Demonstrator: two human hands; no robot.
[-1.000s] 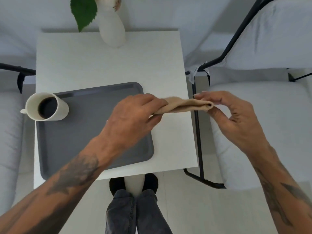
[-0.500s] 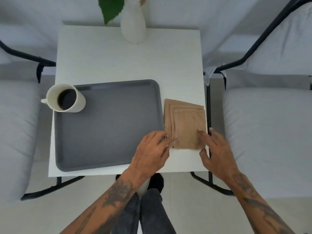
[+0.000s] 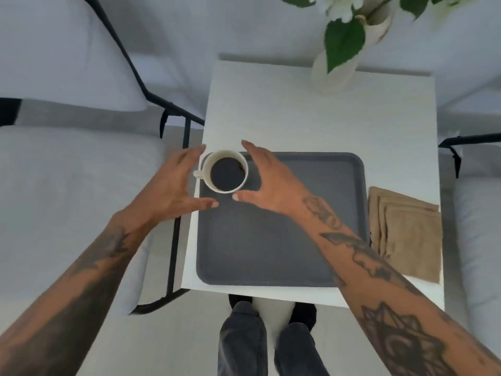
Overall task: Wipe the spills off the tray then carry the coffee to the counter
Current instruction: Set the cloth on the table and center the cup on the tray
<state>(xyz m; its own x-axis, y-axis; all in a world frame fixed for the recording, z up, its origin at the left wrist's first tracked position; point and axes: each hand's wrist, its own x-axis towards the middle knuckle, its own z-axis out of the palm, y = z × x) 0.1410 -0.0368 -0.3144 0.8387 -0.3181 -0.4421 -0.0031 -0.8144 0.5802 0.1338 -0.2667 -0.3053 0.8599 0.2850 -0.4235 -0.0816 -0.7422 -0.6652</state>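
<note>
Both hands have left the cloth [image 3: 406,234], which half a second ago they were pressing flat on the table [image 3: 298,112] right of the tray [image 3: 271,240]; it now lies folded there alone, just beside the tray's right rim. The left hand [image 3: 173,191] and right hand [image 3: 268,183] have crossed to the tray's far left corner and flank the cup [image 3: 225,170], fingers spread and curved, thumbs nearly meeting in front of it. Neither hand appears to touch the cup yet, so both are released and grasping nothing. The cup stands upright on that corner, its handle pointing left toward the left hand, dark coffee close to the brim. The tray surface looks clean, so wiping seems finished and the carry is starting. The risk lies in the fill level: a quick lift or any tilt on closing would probably slop coffee over the rim onto the wiped tray. Sitting so near the table's left edge, the cup could also be nudged off if one hand arrives before the other. The camera has swung left too, bringing the left chair [image 3: 67,185] into view and pushing the vase [image 3: 339,66] to the upper right.
</note>
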